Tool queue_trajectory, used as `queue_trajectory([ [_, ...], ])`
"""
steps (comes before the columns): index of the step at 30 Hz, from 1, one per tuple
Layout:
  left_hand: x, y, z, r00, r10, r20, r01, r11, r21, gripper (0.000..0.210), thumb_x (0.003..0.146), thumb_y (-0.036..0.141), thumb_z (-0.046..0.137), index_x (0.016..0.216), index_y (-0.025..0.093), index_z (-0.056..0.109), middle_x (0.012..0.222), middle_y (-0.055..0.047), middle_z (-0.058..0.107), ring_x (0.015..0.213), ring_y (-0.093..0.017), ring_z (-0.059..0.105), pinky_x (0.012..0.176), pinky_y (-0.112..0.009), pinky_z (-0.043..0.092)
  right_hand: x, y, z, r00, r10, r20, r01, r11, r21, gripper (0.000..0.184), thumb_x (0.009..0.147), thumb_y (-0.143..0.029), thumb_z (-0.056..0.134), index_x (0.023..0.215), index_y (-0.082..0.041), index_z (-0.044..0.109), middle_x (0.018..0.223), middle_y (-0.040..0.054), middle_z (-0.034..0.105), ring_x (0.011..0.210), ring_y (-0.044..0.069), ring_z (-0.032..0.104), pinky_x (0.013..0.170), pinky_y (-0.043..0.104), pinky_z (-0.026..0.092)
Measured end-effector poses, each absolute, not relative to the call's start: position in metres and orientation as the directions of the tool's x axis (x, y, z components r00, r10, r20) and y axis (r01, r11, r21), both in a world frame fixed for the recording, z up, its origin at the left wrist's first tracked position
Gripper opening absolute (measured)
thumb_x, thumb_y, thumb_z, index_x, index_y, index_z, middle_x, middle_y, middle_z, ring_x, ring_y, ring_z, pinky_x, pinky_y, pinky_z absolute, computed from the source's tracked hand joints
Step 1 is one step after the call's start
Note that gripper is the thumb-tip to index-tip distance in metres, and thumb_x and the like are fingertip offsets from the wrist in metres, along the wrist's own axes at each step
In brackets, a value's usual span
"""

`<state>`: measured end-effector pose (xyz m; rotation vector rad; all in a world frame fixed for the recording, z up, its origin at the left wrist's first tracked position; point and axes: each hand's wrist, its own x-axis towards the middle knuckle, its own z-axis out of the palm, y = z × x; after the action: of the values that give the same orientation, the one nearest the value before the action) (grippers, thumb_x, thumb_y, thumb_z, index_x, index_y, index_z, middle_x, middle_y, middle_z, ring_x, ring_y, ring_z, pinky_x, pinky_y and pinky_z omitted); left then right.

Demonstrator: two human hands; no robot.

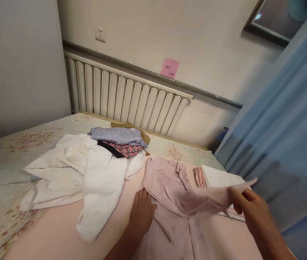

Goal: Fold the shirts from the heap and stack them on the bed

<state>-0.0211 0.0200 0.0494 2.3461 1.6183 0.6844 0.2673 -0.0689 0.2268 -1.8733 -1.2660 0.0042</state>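
— Now, the hands?
— Left hand (141, 211) lies open, flat on the pink shirt (169, 187) on the bed (12, 144). Right hand (253, 211) pinches its sleeve (213, 198), lifted, beside the white garment (88, 173).

Left hand (141, 211) lies flat, palm down; right hand (252, 211) is raised, fingers pinched.

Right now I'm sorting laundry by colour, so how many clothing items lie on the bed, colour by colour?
Pink shirt, under both hands: 1
White garment: 1
White folded piece: 1
Lavender striped garment: 1
Pink-patterned dark garment: 1
Tan garment: 1
Total: 6
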Motion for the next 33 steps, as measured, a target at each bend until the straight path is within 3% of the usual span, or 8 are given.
queue_trajectory([
  [2,-0.021,0.02,0.049,0.296,0.921,0.252,0.824,-0.38,0.42,0.038,0.084,0.029,0.049,0.119,0.016,0.055,0.13,-0.012,0.052,0.124,-0.029,0.042,0.106,-0.046,0.029,0.276,-0.073,0.201,0.438,0.869,0.231,0.785,-0.244,-0.57,0.036,0.075,-0.048,0.054,0.051,-0.022,0.046,0.042,-0.0024,0.049,0.039,0.014,0.047,0.042,0.025,0.034],
  [5,-0.021,0.02,0.047,0.291,0.922,0.256,0.825,-0.377,0.422,0.035,0.085,0.029,0.048,0.117,0.017,0.056,0.129,-0.012,0.053,0.123,-0.029,0.043,0.105,-0.046,0.03,0.279,-0.068,0.175,0.293,0.955,0.035,0.858,-0.246,-0.451,0.032,0.074,-0.046,0.055,0.053,-0.023,0.049,0.049,-0.0015,0.056,0.045,0.016,0.053,0.043,0.024,0.034],
  [8,-0.021,0.02,0.046,0.291,0.92,0.262,0.823,-0.38,0.421,0.035,0.084,0.029,0.049,0.116,0.018,0.057,0.129,-0.011,0.053,0.122,-0.028,0.043,0.105,-0.046,0.03,0.266,-0.043,0.171,0.234,0.969,0.075,0.896,-0.186,-0.403,0.029,0.079,-0.043,0.05,0.058,-0.022,0.052,0.055,-0.0012,0.06,0.053,0.016,0.057,0.051,0.024,0.038],
  [13,-0.02,0.021,0.048,0.276,0.937,0.213,0.831,-0.344,0.437,0.039,0.083,0.028,0.05,0.12,0.017,0.056,0.133,-0.012,0.051,0.124,-0.03,0.041,0.108,-0.047,0.027,0.211,0.048,0.169,0.105,0.99,0.091,0.857,-0.044,-0.514,0.023,0.079,-0.032,0.046,0.063,-0.02,0.057,0.059,-0.0008,0.062,0.055,0.013,0.058,0.055,0.022,0.039],
  [19,-0.019,0.021,0.043,0.292,0.945,0.144,0.82,-0.325,0.47,0.045,0.083,0.028,0.049,0.128,0.021,0.051,0.139,-0.007,0.046,0.129,-0.027,0.036,0.111,-0.045,0.022,0.154,0.163,0.124,0.122,0.992,0.036,0.871,-0.09,-0.483,0.016,0.073,-0.016,0.051,0.063,-0.016,0.063,0.062,0.0008,0.065,0.059,0.011,0.056,0.055,0.019,0.034],
  [25,-0.019,0.024,0.037,0.325,0.937,0.13,0.784,-0.344,0.516,0.048,0.085,0.027,0.047,0.133,0.024,0.047,0.145,-0.005,0.041,0.135,-0.025,0.03,0.114,-0.044,0.018,0.118,0.212,0.084,0.185,0.982,0.029,0.874,-0.151,-0.462,0.012,0.073,-0.023,0.057,0.073,-0.016,0.067,0.074,0.0038,0.068,0.069,0.013,0.057,0.057,0.021,0.031],
  [30,-0.019,0.024,0.04,0.336,0.936,0.106,0.779,-0.339,0.527,0.047,0.086,0.029,0.047,0.132,0.022,0.049,0.144,-0.006,0.042,0.136,-0.027,0.029,0.115,-0.045,0.017,0.107,0.23,0.077,0.187,0.982,-0.042,0.86,-0.184,-0.477,0.015,0.073,-0.031,0.064,0.067,-0.017,0.064,0.063,-0.0007,0.062,0.063,0.013,0.057,0.052,0.022,0.031],
  [33,-0.02,0.022,0.04,0.335,0.938,0.093,0.778,-0.331,0.534,0.048,0.086,0.029,0.046,0.133,0.021,0.048,0.145,-0.006,0.041,0.137,-0.026,0.027,0.115,-0.044,0.017,0.11,0.238,0.078,0.195,0.976,-0.097,0.851,-0.217,-0.478,0.018,0.078,-0.03,0.065,0.068,-0.015,0.064,0.064,-0.0013,0.061,0.065,0.013,0.059,0.055,0.022,0.039],
])
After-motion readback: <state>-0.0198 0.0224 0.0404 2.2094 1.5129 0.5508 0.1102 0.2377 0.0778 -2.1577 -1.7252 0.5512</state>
